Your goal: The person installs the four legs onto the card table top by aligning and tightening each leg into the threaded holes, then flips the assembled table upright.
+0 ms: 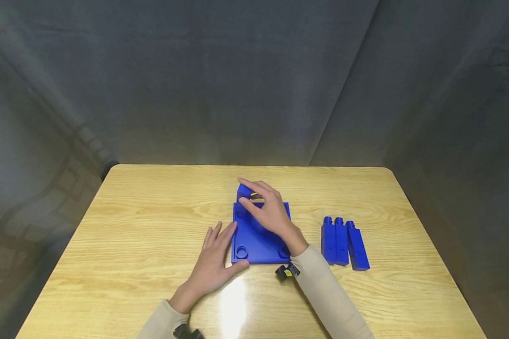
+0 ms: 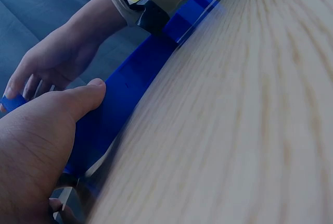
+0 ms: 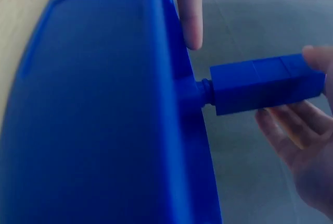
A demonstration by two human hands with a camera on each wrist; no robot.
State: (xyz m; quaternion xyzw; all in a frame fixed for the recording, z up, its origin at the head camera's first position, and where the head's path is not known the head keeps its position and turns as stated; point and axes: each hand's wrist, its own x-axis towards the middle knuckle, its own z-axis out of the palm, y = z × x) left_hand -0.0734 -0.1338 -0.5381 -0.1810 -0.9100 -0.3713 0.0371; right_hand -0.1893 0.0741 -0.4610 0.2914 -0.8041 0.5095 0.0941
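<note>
We see a pale yellow-brown wooden table (image 1: 152, 202) with streaky grain and rounded far corners, a bright patch of reflected light (image 1: 233, 308) lying on its near part. Behind its far edge we have a dark grey cloth backdrop (image 1: 237, 84), crossed on the right by a long slanting line (image 1: 343, 84), with softly creased dark cloth at the left side (image 1: 29, 141) and the right side (image 1: 462, 108). On the left cloth we can make out a faint pattern (image 1: 69, 181) of curved and angular lines, too dim to read.
</note>
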